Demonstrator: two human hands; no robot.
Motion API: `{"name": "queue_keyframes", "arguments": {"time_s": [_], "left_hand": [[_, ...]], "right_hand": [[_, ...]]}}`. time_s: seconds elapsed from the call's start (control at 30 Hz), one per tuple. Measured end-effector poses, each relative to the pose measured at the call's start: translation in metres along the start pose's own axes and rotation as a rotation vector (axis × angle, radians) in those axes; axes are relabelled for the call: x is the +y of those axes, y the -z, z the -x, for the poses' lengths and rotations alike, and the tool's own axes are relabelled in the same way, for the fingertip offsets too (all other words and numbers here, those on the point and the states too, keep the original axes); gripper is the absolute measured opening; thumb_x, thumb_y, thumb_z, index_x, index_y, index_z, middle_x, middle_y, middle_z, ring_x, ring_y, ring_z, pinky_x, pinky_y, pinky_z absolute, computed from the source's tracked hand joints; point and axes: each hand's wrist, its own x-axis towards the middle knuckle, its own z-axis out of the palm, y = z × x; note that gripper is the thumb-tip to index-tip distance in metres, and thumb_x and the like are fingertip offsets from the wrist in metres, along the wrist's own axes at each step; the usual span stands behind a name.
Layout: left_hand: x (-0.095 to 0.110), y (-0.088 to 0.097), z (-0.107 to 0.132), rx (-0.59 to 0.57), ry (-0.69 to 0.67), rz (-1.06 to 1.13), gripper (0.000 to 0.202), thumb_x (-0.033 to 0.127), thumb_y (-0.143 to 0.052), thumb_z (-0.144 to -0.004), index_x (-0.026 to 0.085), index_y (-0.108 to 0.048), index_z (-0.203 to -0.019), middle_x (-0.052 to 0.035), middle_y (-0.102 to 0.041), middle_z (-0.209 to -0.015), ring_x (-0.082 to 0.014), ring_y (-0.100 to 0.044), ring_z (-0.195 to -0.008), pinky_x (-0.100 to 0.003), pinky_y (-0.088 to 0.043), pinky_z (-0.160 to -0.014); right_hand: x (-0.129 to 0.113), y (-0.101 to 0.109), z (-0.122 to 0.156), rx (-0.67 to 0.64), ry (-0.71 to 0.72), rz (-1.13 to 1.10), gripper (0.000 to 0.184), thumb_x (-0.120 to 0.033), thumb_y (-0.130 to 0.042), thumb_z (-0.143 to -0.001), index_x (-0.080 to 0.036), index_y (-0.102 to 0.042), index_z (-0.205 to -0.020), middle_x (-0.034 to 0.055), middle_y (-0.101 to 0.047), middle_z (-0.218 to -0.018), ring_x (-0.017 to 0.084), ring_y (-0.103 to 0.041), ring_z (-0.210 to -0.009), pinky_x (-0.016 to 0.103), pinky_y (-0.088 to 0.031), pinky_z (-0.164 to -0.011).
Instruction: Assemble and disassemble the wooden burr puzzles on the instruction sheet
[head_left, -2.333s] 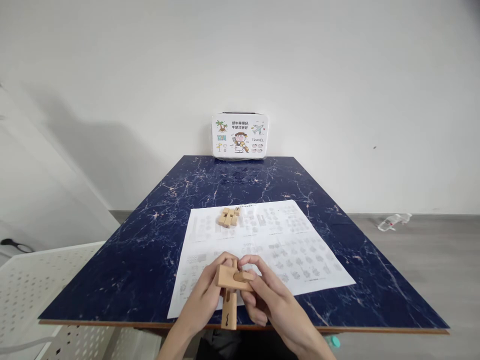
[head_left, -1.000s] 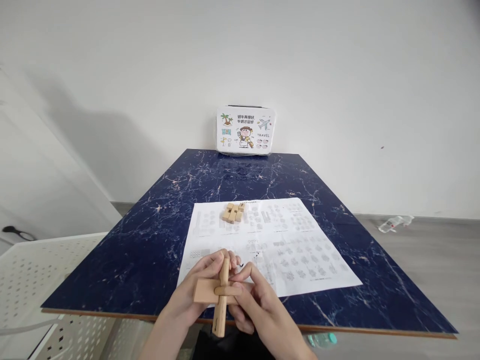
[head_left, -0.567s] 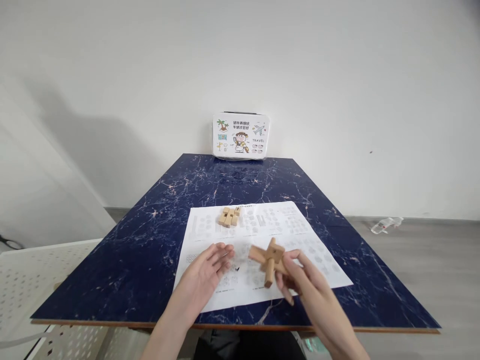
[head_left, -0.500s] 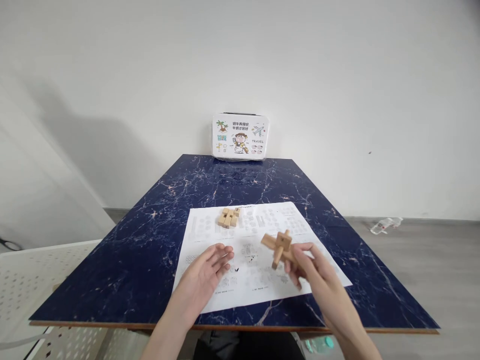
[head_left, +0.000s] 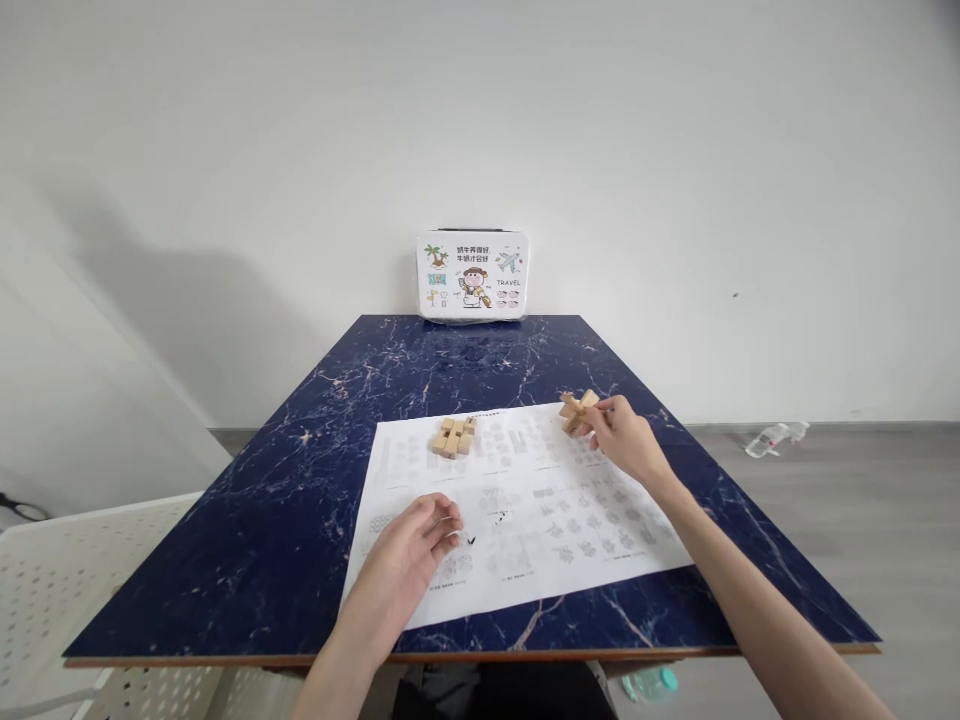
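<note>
My right hand [head_left: 622, 436] reaches out to the far right corner of a white printed sheet [head_left: 517, 510] and pinches a wooden cross-shaped puzzle [head_left: 577, 409] at its fingertips, low over the sheet's far edge. My left hand [head_left: 409, 560] rests on the near left part of the sheet, fingers loosely curled and apart, holding nothing. A second wooden block puzzle [head_left: 453, 436] lies on the sheet's far left part, away from both hands.
The sheet lies on a dark blue marbled table [head_left: 300, 480]. A white cartoon-printed case [head_left: 472, 275] stands at the table's far edge against the wall. A white perforated rack [head_left: 67, 590] is at the left. A clear bottle [head_left: 772, 437] lies on the floor at right.
Both hands held the wooden cross near the table's front edge. My left hand let go and settled on the sheet; my right hand carried the cross forward to the sheet's far right corner.
</note>
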Motion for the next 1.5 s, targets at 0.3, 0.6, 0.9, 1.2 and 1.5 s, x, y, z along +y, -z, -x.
{"name": "queue_keyframes", "arguments": {"time_s": [0.3,0.6,0.9,1.2,1.5], "left_hand": [[0.003,-0.001,0.002,-0.101,-0.048,-0.245,0.027,0.044,-0.074,-0.091,0.018,-0.067,-0.090,-0.0059,-0.060,-0.090,-0.0209,-0.057,-0.086,-0.036,-0.050,-0.082],[0.053,0.006,-0.070,0.046,-0.593,-1.341,0.037,0.050,-0.065,-0.091,0.024,-0.061,-0.117,-0.0102,-0.064,-0.127,-0.0316,-0.058,-0.116,-0.046,-0.048,-0.098],[0.067,0.036,-0.133,-0.244,-0.567,-1.646,0.087,0.057,-0.074,-0.085,0.026,-0.038,-0.158,-0.0161,-0.043,-0.160,-0.0381,-0.036,-0.149,-0.054,-0.035,-0.119],[0.070,0.047,-0.132,-0.197,-0.563,-1.577,0.079,0.055,-0.081,-0.079,0.032,-0.052,-0.149,-0.0099,-0.061,-0.144,-0.0338,-0.056,-0.132,-0.047,-0.046,-0.108],[0.076,0.030,-0.119,-0.087,-0.571,-1.325,0.085,0.046,-0.090,-0.069,0.027,-0.055,-0.144,-0.0104,-0.070,-0.131,-0.0294,-0.068,-0.109,-0.048,-0.051,-0.103]], "right_hand": [[-0.019,-0.005,0.023,0.243,0.246,0.140,0.031,-0.049,-0.042,-0.105,-0.020,-0.052,-0.111,-0.0001,-0.066,-0.063,0.020,-0.060,-0.050,0.027,-0.031,-0.053],[-0.063,-0.057,0.023,-0.227,0.607,0.089,0.014,-0.024,-0.051,-0.101,-0.021,-0.057,-0.114,0.0040,-0.072,-0.090,0.019,-0.068,-0.072,0.031,-0.049,-0.067],[-0.063,-0.128,0.007,-0.264,0.724,-0.042,0.059,-0.026,-0.072,-0.088,-0.017,-0.047,-0.142,0.0185,-0.057,-0.141,0.032,-0.054,-0.132,0.052,-0.045,-0.112],[-0.060,-0.120,0.016,-0.207,0.620,-0.097,0.048,-0.030,-0.073,-0.088,-0.021,-0.053,-0.131,0.0135,-0.066,-0.122,0.030,-0.062,-0.116,0.050,-0.052,-0.102],[-0.063,-0.114,0.012,-0.022,0.620,-0.261,0.051,-0.022,-0.071,-0.083,-0.022,-0.050,-0.130,0.0120,-0.057,-0.123,0.027,-0.063,-0.108,0.047,-0.057,-0.097]]}}
